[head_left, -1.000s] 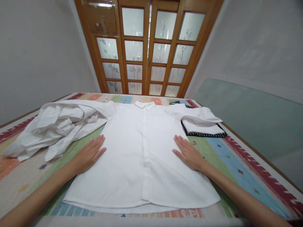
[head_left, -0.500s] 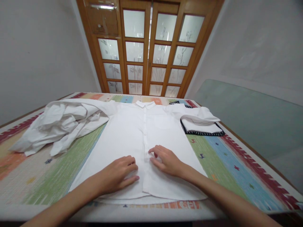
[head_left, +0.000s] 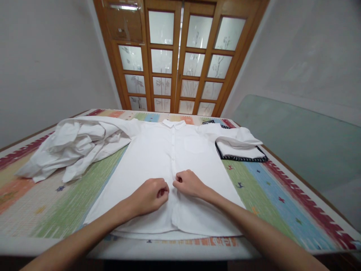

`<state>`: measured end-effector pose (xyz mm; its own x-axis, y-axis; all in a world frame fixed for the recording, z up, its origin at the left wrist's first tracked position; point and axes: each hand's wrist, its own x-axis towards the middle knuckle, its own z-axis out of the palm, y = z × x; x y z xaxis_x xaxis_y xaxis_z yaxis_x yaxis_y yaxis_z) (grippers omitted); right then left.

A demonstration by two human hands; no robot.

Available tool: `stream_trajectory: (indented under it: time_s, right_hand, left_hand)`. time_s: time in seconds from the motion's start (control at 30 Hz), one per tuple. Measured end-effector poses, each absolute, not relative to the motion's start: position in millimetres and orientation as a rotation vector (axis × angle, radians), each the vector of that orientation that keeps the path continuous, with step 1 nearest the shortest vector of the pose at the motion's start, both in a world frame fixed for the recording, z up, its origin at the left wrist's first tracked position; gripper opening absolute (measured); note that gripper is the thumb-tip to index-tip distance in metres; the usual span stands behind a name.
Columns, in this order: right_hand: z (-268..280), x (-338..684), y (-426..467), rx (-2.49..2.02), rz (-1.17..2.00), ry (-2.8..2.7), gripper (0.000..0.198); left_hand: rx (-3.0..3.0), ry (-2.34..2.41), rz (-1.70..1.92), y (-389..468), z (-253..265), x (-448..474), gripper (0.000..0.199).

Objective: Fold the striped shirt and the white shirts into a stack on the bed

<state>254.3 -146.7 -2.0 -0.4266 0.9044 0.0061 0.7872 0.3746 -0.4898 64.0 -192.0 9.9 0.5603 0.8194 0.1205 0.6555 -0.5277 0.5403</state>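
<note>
A white collared shirt [head_left: 149, 150] lies flat, front side up, its collar away from me and its hem near the table's front edge. My left hand [head_left: 152, 194] is closed, thumb against curled fingers, at the left side of the lower button placket. Just across from it, my right hand [head_left: 189, 183] pinches the right side of the placket. The cloth between the two hands is slightly lifted and creased. Whatever button sits there is hidden by my fingers. The shirt's right-hand sleeve [head_left: 239, 136] rests over a folded black-and-white cloth [head_left: 245, 159].
Crumpled white garments [head_left: 76, 145] are heaped on the left of the table, touching the shirt's left sleeve. A colourful patterned tablecloth [head_left: 270, 188] covers the table. Wooden doors with glass panes [head_left: 162, 60] stand behind it, and a pale green panel [head_left: 296, 139] leans at the right wall.
My left hand has moved up and right to the placket, its fingers curling closed on the cloth. My right hand has closed from a loose pinch into a tighter one.
</note>
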Motion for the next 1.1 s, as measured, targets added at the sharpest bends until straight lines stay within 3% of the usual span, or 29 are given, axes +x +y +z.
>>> stream_trajectory:
  time_s: [0.17, 0.27, 0.6, 0.83, 1.1]
  right_hand:
    - [-7, 275, -145, -1.294, 1.148, -2.071, 0.012]
    - [-15, 281, -147, -1.23, 1.287, -1.965, 0.011]
    - [-27, 281, -152, -1.168, 1.294, -1.81, 0.01]
    - [-16, 275, -152, -1.223, 1.34, -1.845, 0.018]
    - [-18, 267, -149, -1.284, 1.232, -1.884, 0.014]
  left_hand:
    - [2.389, 1.197, 0.533, -170, 1, 70, 0.018]
    - [2.4, 1.205, 0.508, -164, -3, 80, 0.015]
    - [2.105, 1.285, 0.549, -153, -8, 92, 0.008]
    - [1.492, 1.132, 0.583, -152, -14, 87, 0.024]
    - [1.267, 1.055, 0.594, -147, -20, 83, 0.035]
